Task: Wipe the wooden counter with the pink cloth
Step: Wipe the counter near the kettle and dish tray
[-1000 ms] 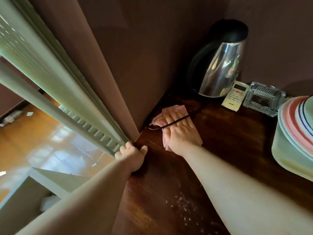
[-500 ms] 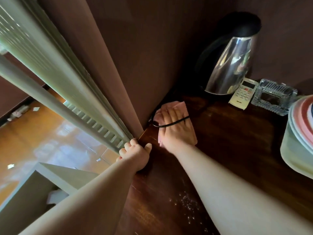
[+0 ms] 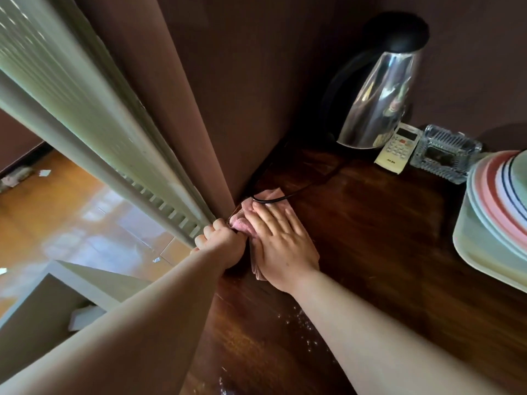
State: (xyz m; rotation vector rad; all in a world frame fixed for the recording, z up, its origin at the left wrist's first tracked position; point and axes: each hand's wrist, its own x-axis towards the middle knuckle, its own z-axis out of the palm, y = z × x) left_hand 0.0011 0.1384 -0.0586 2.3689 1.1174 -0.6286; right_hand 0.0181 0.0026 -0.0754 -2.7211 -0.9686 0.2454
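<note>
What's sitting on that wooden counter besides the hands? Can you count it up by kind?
Pink cloth under the right hand: 1
Steel electric kettle with black cord: 1
White remote control: 1
Clear glass ashtray: 1
Stack of striped plates: 1
Total: 5

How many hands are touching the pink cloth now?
1 clearly: the right hand lies flat on the cloth. The left hand grips the counter edge beside it; contact is unclear.

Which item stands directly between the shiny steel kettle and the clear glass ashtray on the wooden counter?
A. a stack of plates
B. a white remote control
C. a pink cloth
B: the white remote control lies between the shiny steel kettle and the clear glass ashtray.
</note>
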